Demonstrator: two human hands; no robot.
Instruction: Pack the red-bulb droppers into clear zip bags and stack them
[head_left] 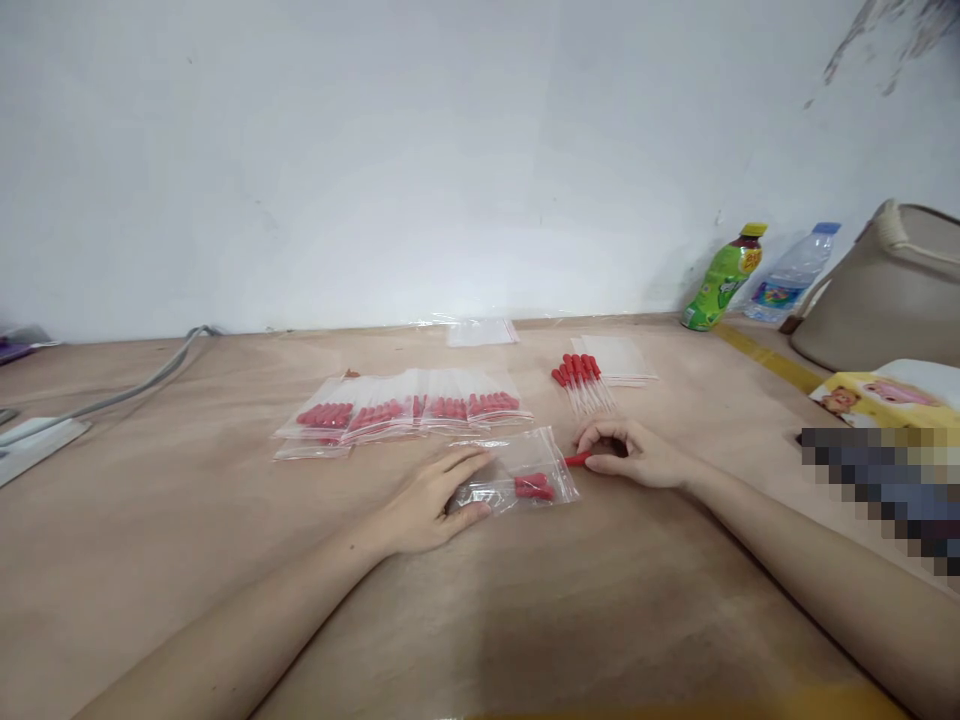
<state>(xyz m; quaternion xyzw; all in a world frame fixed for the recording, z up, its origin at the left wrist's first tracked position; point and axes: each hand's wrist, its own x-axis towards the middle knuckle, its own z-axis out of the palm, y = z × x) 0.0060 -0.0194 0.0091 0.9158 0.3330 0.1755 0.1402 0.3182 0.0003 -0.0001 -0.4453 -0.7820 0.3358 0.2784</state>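
L & R hands handling a red piece (577, 459) & a clear bag (517, 455) on a brown tabletop (420, 640).
Tabletop is meeting a scuffed pale wall (360, 180); at rear R, a green bottle (724, 280) & a clear bottle (793, 272) are standing nr a beige basket (885, 300); a grey cable (150, 383) is trailing at far L. R hand (634, 453) is pinching the red piece btw thumb & fingertips, its tip pointing L at the bag's R edge (whether inside: can't tell). L hand (442, 495) is resting on the bag's L side, thumb & fingers spread. Clear bag is holding a few red pcs (534, 487); overlapping filled bags (390, 388) behind are holding more, & loose red-tipped pcs (581, 372) are lying beside flat bags (619, 355).
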